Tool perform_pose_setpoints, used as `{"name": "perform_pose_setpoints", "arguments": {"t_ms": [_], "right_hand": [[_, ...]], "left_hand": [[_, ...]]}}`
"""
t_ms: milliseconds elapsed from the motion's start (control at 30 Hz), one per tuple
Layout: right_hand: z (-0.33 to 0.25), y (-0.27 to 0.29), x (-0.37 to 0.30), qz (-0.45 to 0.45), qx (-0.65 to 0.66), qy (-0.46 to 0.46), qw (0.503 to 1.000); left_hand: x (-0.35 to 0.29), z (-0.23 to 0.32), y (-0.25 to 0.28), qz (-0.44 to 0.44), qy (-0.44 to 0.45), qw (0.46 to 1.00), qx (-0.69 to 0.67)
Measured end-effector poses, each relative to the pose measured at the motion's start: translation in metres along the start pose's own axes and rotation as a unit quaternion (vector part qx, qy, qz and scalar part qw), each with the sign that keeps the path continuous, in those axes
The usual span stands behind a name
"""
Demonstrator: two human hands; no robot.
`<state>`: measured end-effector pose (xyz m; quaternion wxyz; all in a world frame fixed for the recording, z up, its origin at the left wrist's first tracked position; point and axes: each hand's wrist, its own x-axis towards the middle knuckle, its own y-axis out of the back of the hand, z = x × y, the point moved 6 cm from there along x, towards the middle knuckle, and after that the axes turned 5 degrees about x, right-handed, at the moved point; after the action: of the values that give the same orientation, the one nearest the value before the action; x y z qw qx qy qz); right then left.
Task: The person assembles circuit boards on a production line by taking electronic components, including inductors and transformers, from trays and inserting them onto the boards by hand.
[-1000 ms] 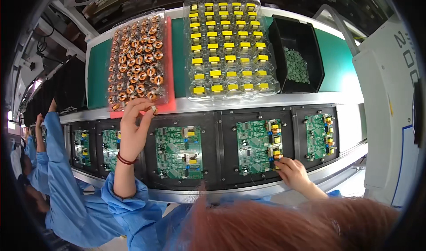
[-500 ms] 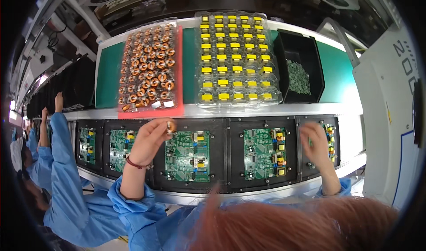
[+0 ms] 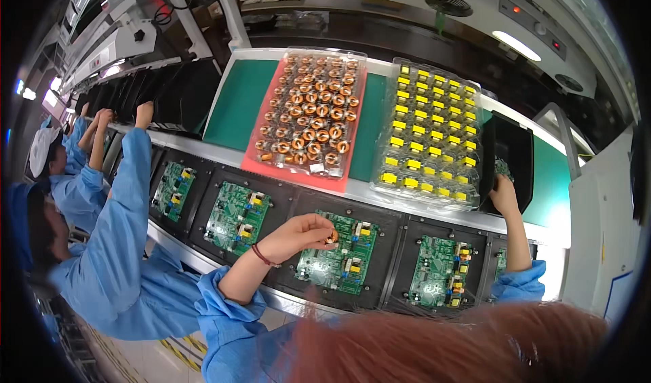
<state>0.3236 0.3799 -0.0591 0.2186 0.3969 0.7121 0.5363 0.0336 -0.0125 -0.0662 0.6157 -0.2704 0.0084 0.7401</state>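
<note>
Between the thumb and fingers of my left hand [image 3: 298,237] is a copper-wound ring coil [image 3: 332,236]. The hand hovers over the upper left part of a green circuit board [image 3: 325,268] set in a black carrier. My right hand [image 3: 503,196] reaches down into a black bin [image 3: 521,139], its fingers drawn together at a heap of small green parts [image 3: 502,169]. Its fingertips are partly hidden there, so what they grip cannot be made out. Behind the boards, a clear tray of copper coils [image 3: 315,112] rests on a red sheet [image 3: 349,173].
Right of the coils stands a clear tray of yellow-topped components [image 3: 430,135]. More boards in black carriers line the rail, including one on the left [image 3: 237,213] and one on the right [image 3: 441,271]. Co-workers in blue sleeves [image 3: 129,186] work at the left. A white machine [image 3: 597,240] stands at the far right.
My right hand has gone from above the right-hand boards into the black bin. My left hand keeps the coil over the middle board. The whole view has turned and shifted.
</note>
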Motion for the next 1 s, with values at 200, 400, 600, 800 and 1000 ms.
{"name": "perform_pose_setpoints", "arguments": {"t_ms": [200, 400, 600, 800, 1000], "right_hand": [[-0.004, -0.008, 0.005, 0.015, 0.009, 0.032, 0.999], [-0.008, 0.011, -0.006, 0.112, 0.025, 0.027, 0.993], [-0.002, 0.016, -0.004, 0.183, 0.069, 0.086, 0.977], [-0.003, 0.028, -0.016, 0.201, 0.104, -0.013, 0.974], [-0.013, 0.045, -0.035, 0.229, 0.184, -0.048, 0.955]], "left_hand": [[-0.003, -0.018, 0.010, -0.019, 0.004, 0.998, -0.055], [0.002, -0.007, 0.017, 0.042, -0.045, 0.996, 0.061], [0.005, -0.007, 0.017, 0.108, -0.051, 0.976, 0.183], [0.016, 0.014, -0.040, 0.068, -0.202, 0.849, 0.483], [0.041, 0.008, -0.067, 0.054, -0.333, 0.709, 0.619]]}}
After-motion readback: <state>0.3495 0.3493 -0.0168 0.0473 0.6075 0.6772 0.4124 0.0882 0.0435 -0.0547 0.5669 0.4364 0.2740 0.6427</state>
